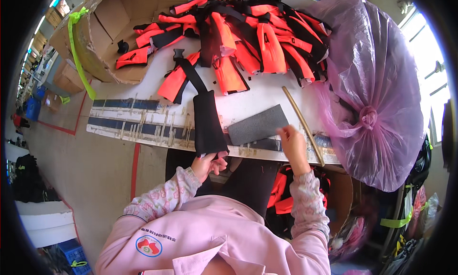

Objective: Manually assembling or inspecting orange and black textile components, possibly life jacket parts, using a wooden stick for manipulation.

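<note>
My left hand (204,167) grips the lower open end of a black fabric pouch (209,122) at the table's near edge. A black strap (192,75) runs up from this pouch to a plastic buckle (178,54). To its right, a flat grey foam pad (257,126) lies tilted on the table. My right hand (293,145) has its fingers closed at the pad's right corner; the exact hold is partly hidden. Beyond the black pouch rests an orange and black fabric pouch (177,82).
A heap of orange and black pouches (267,41) covers the far table (143,91). An open cardboard box (102,32) stands far left. A wooden stick (303,125) lies right, beside a large pink plastic bag (377,84). More orange pieces (281,194) sit below the table.
</note>
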Action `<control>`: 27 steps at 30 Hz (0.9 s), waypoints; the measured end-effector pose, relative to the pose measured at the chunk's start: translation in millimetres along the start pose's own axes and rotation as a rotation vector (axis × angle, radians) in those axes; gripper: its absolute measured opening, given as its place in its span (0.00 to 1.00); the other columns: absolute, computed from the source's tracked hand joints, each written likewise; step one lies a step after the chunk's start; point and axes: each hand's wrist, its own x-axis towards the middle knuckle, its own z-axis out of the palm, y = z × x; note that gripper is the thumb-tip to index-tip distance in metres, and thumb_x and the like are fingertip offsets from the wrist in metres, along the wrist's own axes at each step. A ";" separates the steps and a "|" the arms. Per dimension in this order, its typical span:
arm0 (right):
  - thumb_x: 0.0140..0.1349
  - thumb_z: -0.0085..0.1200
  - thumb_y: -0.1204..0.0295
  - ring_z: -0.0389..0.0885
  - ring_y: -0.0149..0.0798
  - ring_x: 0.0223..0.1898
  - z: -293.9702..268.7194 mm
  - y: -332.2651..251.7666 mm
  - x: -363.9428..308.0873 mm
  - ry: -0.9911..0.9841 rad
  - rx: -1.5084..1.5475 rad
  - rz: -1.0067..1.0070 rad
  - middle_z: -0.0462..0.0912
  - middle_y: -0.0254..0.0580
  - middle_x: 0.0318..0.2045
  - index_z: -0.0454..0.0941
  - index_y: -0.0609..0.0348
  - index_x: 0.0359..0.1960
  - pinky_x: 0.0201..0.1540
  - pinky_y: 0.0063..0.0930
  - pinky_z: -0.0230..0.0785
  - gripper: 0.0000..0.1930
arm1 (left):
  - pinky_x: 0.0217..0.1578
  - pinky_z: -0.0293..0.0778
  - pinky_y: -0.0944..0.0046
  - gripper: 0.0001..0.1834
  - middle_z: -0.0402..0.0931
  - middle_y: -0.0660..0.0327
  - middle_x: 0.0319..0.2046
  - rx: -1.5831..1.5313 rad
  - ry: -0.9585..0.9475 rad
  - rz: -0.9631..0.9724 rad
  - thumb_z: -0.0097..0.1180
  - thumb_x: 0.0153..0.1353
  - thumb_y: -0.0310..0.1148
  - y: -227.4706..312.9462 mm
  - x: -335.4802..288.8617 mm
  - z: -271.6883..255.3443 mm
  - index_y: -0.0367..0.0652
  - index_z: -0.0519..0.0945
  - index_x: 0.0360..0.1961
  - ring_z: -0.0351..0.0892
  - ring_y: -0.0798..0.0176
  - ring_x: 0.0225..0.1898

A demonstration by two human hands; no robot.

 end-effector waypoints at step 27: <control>0.43 0.50 0.81 0.81 0.46 0.36 -87.4 -141.8 -92.3 0.141 -0.080 -0.963 0.80 0.47 0.35 0.77 0.60 0.38 0.39 0.34 0.74 0.17 | 0.29 0.77 0.61 0.14 0.78 0.51 0.28 -0.153 -0.010 0.061 0.40 0.65 0.36 32.6 5.5 16.8 0.37 0.73 0.39 0.72 0.64 0.13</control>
